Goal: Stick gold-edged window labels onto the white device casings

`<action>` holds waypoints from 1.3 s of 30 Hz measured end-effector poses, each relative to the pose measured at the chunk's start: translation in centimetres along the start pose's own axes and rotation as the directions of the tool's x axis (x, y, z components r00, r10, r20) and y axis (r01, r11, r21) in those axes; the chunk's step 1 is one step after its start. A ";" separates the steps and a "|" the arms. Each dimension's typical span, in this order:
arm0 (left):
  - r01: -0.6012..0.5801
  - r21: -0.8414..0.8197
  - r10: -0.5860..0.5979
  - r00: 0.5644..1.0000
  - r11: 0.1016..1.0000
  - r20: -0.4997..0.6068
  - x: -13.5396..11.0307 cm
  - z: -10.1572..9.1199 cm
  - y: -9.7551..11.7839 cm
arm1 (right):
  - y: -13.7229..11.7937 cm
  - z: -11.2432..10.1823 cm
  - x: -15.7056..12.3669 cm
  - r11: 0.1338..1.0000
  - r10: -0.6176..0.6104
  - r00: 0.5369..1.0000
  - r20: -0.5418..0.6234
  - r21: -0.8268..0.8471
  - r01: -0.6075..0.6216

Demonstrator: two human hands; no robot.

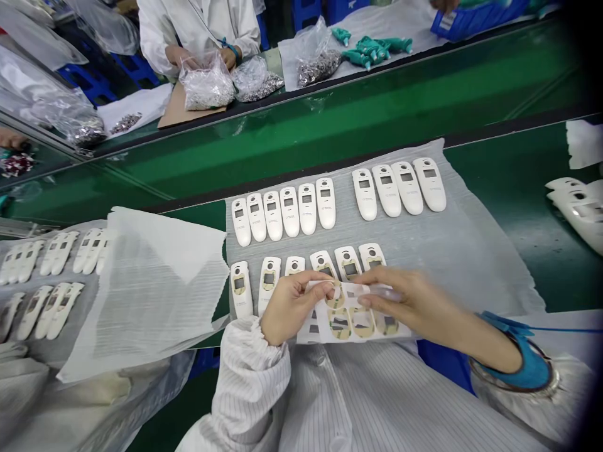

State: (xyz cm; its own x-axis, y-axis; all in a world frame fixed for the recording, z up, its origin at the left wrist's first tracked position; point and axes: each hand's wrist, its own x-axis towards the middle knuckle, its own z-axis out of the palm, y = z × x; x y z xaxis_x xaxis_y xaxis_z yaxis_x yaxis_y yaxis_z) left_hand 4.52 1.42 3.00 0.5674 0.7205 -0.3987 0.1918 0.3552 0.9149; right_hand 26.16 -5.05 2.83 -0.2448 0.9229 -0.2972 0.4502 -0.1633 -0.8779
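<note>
My left hand and my right hand both pinch a clear sticker sheet just above the near edge of a grey foam mat. The left fingers are closed on the sheet's left end, the right fingers on its right part. On the mat lie two far rows of white plastic shells face up, and a nearer row of shells showing yellowish insides. The sheet covers part of that nearer row.
A white foam sheet overlaps more shells on the left. A green conveyor belt runs behind. Across it a person's hands handle bags of small metal parts. More shells lie at the right.
</note>
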 end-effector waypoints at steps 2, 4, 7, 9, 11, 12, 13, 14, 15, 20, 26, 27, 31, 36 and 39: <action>-0.026 0.068 0.026 1.000 0.997 -0.005 0.1 0.4 0.0 | -0.5 0.1 0.2 0.988 -0.122 0.987 -0.109 -0.113 0.109; -0.046 0.105 0.045 0.999 0.993 0.013 0.3 0.8 0.1 | -1.0 0.4 0.6 0.949 -0.265 0.944 -0.198 -0.228 0.219; -0.048 0.078 0.047 0.999 0.996 0.010 0.4 1.1 0.3 | -1.5 0.8 1.3 0.870 -0.422 0.870 -0.256 -0.384 0.309; -0.040 0.042 0.041 0.999 0.998 -0.018 0.6 1.2 0.3 | -1.8 1.1 1.6 0.805 -0.512 0.815 -0.270 -0.483 0.345; -0.026 0.009 0.026 0.999 1.000 -0.046 0.7 1.2 0.2 | -1.8 1.5 1.8 0.698 -0.622 0.739 -0.259 -0.611 0.373; -0.013 -0.005 0.013 0.998 1.000 -0.063 0.9 1.2 0.1 | -1.8 1.8 1.8 0.636 -0.672 0.702 -0.238 -0.671 0.382; 0.004 -0.018 -0.006 0.997 1.000 -0.079 1.0 1.2 0.1 | -1.8 2.0 1.8 0.578 -0.709 0.674 -0.208 -0.718 0.387; 0.026 -0.028 -0.028 0.995 0.999 -0.096 1.2 1.2 0.0 | -1.7 2.3 1.8 0.533 -0.729 0.661 -0.175 -0.751 0.390; 0.048 -0.037 -0.051 0.993 0.998 -0.110 1.4 1.2 0.0 | -1.7 2.5 1.9 0.504 -0.736 0.661 -0.143 -0.769 0.395; 0.109 -0.115 -0.123 0.985 0.987 -0.123 2.3 0.7 0.4 | -1.5 2.5 2.9 0.574 -0.690 0.695 -0.200 -0.736 0.359; 0.148 -0.148 -0.157 0.986 0.978 -0.050 3.3 -0.6 1.3 | -1.5 1.9 4.8 0.668 -0.645 0.710 -0.284 -0.660 0.344; 0.147 -0.126 -0.156 0.986 0.981 -0.064 3.6 -0.9 1.3 | -1.7 1.9 4.8 0.633 -0.675 0.697 -0.242 -0.676 0.378; 0.128 -0.017 -0.129 0.989 0.992 -0.067 5.0 -2.1 1.0 | -3.7 1.3 4.6 0.619 -0.708 0.698 -0.102 -0.564 0.546; 0.133 0.317 -0.117 0.991 0.939 -0.068 6.0 -3.3 1.8 | -6.4 -3.6 7.1 0.875 -0.466 0.884 -0.020 -0.154 0.458; 0.100 0.520 -0.149 0.987 0.848 0.053 6.5 -3.5 3.3 | -5.2 -7.6 12.1 0.955 -0.296 0.951 -0.094 -0.020 0.295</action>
State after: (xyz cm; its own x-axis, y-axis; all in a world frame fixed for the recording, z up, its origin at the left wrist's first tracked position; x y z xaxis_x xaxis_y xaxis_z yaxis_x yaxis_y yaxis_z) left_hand 5.99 9.34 3.17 0.5742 0.6268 -0.5268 0.6360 0.0637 0.7690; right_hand 27.34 9.57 6.69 -0.2849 0.9585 0.0128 0.3746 0.1236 -0.9189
